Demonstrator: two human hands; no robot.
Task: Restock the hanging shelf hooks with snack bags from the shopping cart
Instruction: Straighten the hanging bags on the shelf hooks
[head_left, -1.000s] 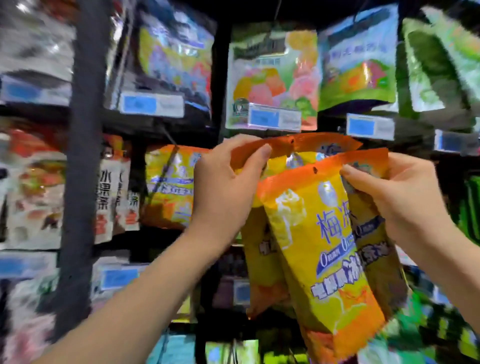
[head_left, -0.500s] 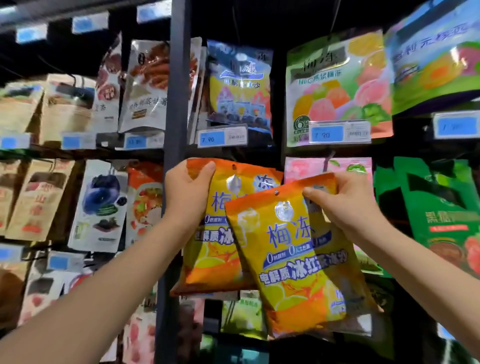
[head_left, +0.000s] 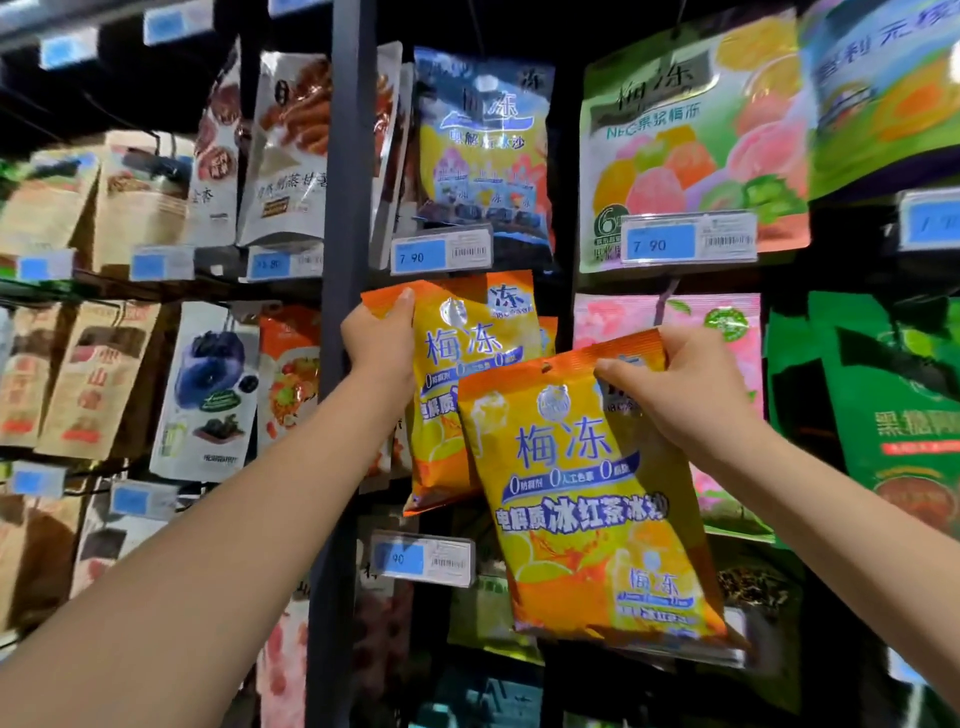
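Note:
Two orange-and-yellow snack bags are raised in front of the hanging shelf. My left hand (head_left: 382, 343) grips the top left corner of the rear bag (head_left: 467, 364), which is held up against more orange bags of the same kind hanging behind it. My right hand (head_left: 680, 387) pinches the top right corner of the front bag (head_left: 587, 499), which tilts and hangs lower, overlapping the rear one. A punched hole shows in the front bag's orange top strip. The hook itself is hidden behind the bags. The shopping cart is out of view.
A dark upright post (head_left: 345, 156) runs just left of my left hand. Price tags (head_left: 441, 253) sit on hook ends above and below. Around hang a blue bag (head_left: 483, 145), a green fruit bag (head_left: 691, 140), a pink bag (head_left: 670, 317) and green bags (head_left: 893, 415).
The view has swung and steadied on the shelf. Both hands have carried the two orange bags up closer to the row under the 7.90 tag; the grips are unchanged.

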